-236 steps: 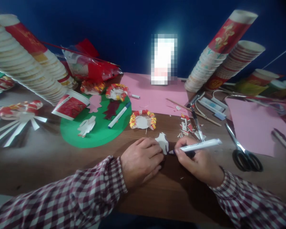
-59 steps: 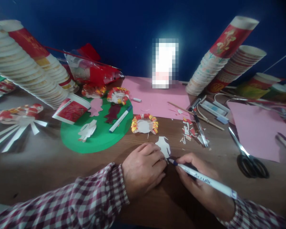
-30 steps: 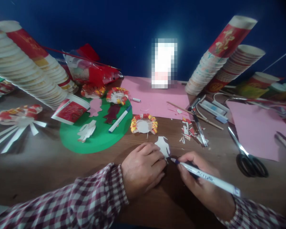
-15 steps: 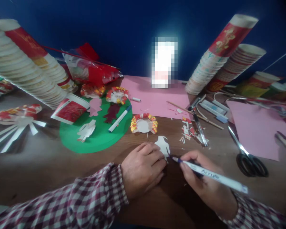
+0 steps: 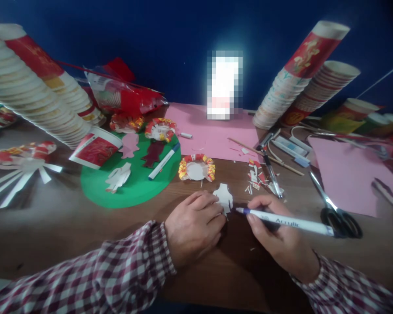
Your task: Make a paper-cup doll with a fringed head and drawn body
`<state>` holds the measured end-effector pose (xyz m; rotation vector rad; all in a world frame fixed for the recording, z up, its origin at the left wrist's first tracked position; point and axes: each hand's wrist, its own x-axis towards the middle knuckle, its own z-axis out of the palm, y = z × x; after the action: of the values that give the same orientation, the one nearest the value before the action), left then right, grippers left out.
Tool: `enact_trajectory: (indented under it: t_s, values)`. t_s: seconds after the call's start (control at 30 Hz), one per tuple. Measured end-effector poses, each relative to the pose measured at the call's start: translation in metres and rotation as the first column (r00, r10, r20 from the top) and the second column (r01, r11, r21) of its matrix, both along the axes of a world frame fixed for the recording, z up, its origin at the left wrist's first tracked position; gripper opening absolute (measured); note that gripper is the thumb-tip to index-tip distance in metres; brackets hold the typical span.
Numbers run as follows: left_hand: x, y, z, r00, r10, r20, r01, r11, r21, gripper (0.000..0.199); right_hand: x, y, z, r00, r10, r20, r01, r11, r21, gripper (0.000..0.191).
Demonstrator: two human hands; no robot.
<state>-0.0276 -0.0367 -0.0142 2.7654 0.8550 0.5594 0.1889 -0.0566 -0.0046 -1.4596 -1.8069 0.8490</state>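
Note:
My left hand (image 5: 196,226) rests on the table with its fingers together and bent, holding down the lower left of a small white paper cutout (image 5: 223,197). Part of the cutout is hidden under those fingers. In my right hand (image 5: 278,235) is a white acrylic marker (image 5: 288,221), pinched between thumb and fingers. Its purple tip points left, just off the cutout's right edge. A red and yellow paper ring with a pale centre (image 5: 197,169) lies right behind the cutout.
A green paper disc (image 5: 118,196) at the left bears paper cutouts and a blue-capped marker (image 5: 163,161). Leaning paper cup stacks (image 5: 36,87) stand at both sides. At the right lie scissors (image 5: 340,222), paper scraps (image 5: 257,174), a pen (image 5: 274,176) and pink paper (image 5: 353,183).
The marker's rear end has swung up, so it lies flatter, and its tip sits slightly farther right of the cutout. My left hand stays on the cutout.

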Motion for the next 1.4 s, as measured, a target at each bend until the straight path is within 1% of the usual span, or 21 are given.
enact_trajectory:
  t_s: [0.1, 0.2, 0.37, 0.43, 0.5, 0.63, 0.7, 0.9, 1.0, 1.17, 1.27, 1.4]
  values:
    - [0.0, 0.001, 0.0, 1.0, 0.016, 0.004, -0.016, 1.0, 0.023, 0.02, 0.002, 0.003, 0.0, 0.999, -0.016, -0.029, 0.016, 1.0, 0.005, 0.006]
    - [0.0, 0.002, 0.0, 1.0, 0.013, 0.009, -0.013, 0.999, 0.033, 0.02, 0.004, 0.003, 0.0, 1.0, 0.007, -0.02, -0.007, 1.0, -0.001, 0.005]
    - [0.001, 0.001, 0.001, 1.0, 0.016, 0.008, -0.016, 1.0, 0.021, 0.02, 0.001, 0.001, 0.0, 0.996, 0.09, 0.021, -0.088, 0.991, -0.097, 0.006]
    - [0.001, 0.002, 0.001, 1.0, 0.018, 0.004, -0.018, 1.0, 0.023, 0.02, 0.0, 0.001, 0.0, 0.995, 0.099, 0.034, -0.095, 0.99, -0.107, 0.008]
    - [0.0, 0.002, 0.001, 1.0, 0.023, -0.001, -0.023, 0.999, 0.025, 0.02, 0.0, 0.003, 0.0, 0.996, 0.08, 0.045, -0.076, 0.994, -0.082, 0.008]
    - [-0.001, 0.002, -0.001, 0.999, 0.048, 0.001, -0.048, 0.998, 0.038, 0.02, 0.001, 0.006, 0.0, 0.998, -0.002, 0.06, 0.002, 1.0, -0.002, 0.007]
    - [-0.001, 0.001, -0.001, 0.999, 0.051, 0.0, -0.051, 0.998, 0.042, 0.02, 0.001, 0.006, 0.0, 0.998, -0.014, 0.067, 0.013, 1.0, 0.01, 0.006]
    - [-0.001, 0.001, -0.002, 0.998, 0.056, -0.006, -0.056, 0.998, 0.037, 0.021, 0.0, 0.004, 0.0, 0.998, 0.015, 0.061, -0.014, 1.0, -0.015, 0.007]
    - [0.0, 0.001, -0.001, 0.999, 0.051, 0.006, -0.051, 0.998, 0.028, 0.02, 0.0, 0.007, 0.001, 0.998, 0.004, 0.058, -0.003, 1.0, -0.02, 0.009]
    - [-0.001, 0.001, -0.001, 1.0, 0.023, 0.013, -0.023, 1.0, 0.007, 0.018, -0.004, 0.017, 0.004, 1.0, -0.018, -0.019, 0.016, 0.994, -0.108, 0.017]
    - [-0.001, 0.001, -0.001, 1.0, 0.018, 0.008, -0.018, 1.0, 0.0, 0.018, -0.007, 0.018, 0.003, 1.0, -0.021, -0.012, 0.021, 0.998, -0.058, 0.016]
    - [-0.001, 0.001, 0.0, 1.0, 0.024, 0.011, -0.024, 1.0, 0.001, 0.018, -0.009, 0.015, 0.001, 0.997, 0.035, 0.073, -0.036, 0.999, 0.013, 0.012]
